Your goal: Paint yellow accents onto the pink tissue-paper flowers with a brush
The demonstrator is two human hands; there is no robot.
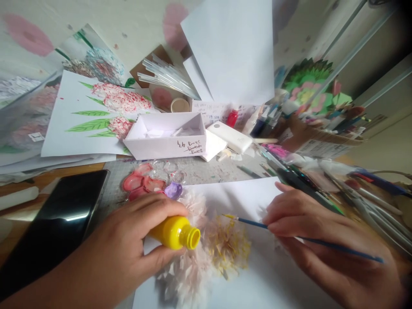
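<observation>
My left hand (pixel 128 240) is wrapped round a small yellow paint bottle (pixel 176 232), tipped on its side with its open neck pointing right. My right hand (pixel 309 231) pinches a thin blue paintbrush (pixel 289 235) whose tip carries yellow paint and reaches left over a pale tissue-paper flower (pixel 212 253). The flower lies on a white sheet (pixel 257 283) and has yellow dabs in its middle. The bottle's mouth is just left of the flower's centre.
A flower-shaped paint palette (pixel 151 182) with red and purple wells sits behind the bottle. A black phone (pixel 61 214) lies at the left, an open white box (pixel 167 135) further back, painted flower sheets (pixel 96 111) at the far left, pens and markers (pixel 322 171) crowd the right.
</observation>
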